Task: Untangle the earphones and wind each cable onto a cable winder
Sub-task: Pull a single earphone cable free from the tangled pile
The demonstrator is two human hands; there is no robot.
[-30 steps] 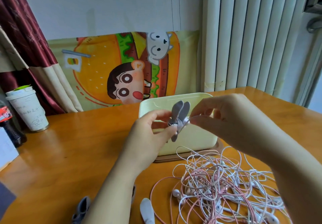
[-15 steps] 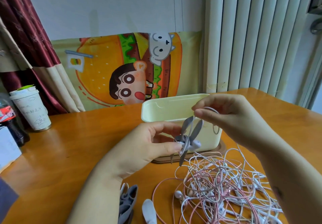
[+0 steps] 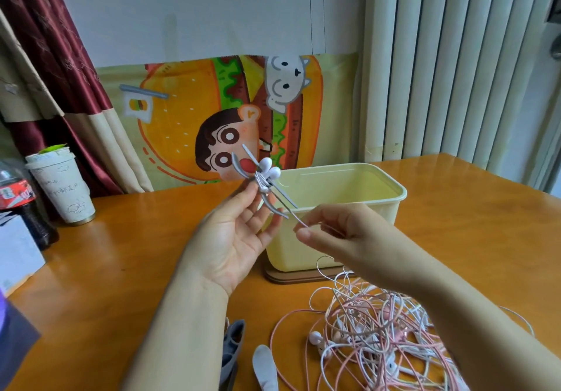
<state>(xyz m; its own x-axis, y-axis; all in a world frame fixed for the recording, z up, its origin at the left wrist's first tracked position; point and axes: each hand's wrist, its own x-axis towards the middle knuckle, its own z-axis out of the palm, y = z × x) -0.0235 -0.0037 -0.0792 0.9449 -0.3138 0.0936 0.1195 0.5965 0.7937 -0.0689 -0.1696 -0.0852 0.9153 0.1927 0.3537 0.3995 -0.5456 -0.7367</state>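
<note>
Cable winder [image 3: 264, 182] lifted higher — left hand [image 3: 233, 238] pinching it, right hand [image 3: 343, 235] pinching its cable [image 3: 299, 222] just below

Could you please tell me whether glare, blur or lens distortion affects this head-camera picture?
Head view: soft daylight glare sheens the wooden table; wide-angle distortion tilts the vertical blinds outward; the cable winder in the left hand looks reasonably sharp.

At my table's [image 3: 121, 254] near edge lies the earphone tangle [image 3: 379, 339], spare winders [image 3: 233, 345] left of it; tub [image 3: 400, 196] behind, cup [image 3: 65, 187] far-left.
</note>
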